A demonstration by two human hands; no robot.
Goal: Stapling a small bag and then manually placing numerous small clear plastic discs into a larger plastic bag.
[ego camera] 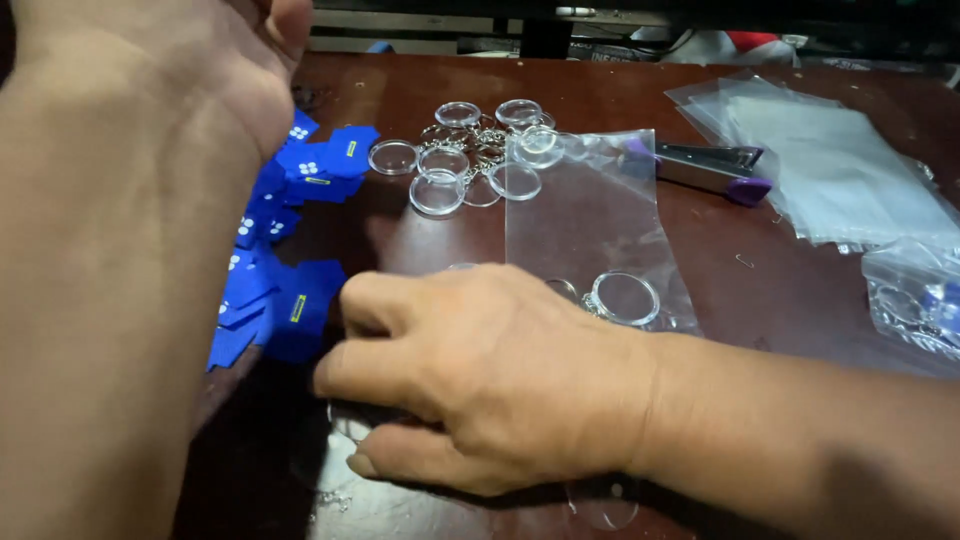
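Note:
My right hand [480, 375] lies palm down in the middle of the dark wooden table [760, 290], fingers curled and pointing left. Its fingertips almost touch a heap of small blue cards [295, 305]. Whatever lies under the palm is hidden. Just behind the hand is a clear plastic bag [585, 215] with a round clear keychain [625, 297] inside. My left forearm fills the left side of the view. My left hand [200, 60] is raised at the top left, over the blue cards, with its fingers out of frame.
A pile of clear round keychains with metal rings [470, 150] lies at the back centre. A silver and purple stapler [710, 168] sits to its right. A stack of clear bags [840, 170] and one filled bag [915, 300] lie on the right.

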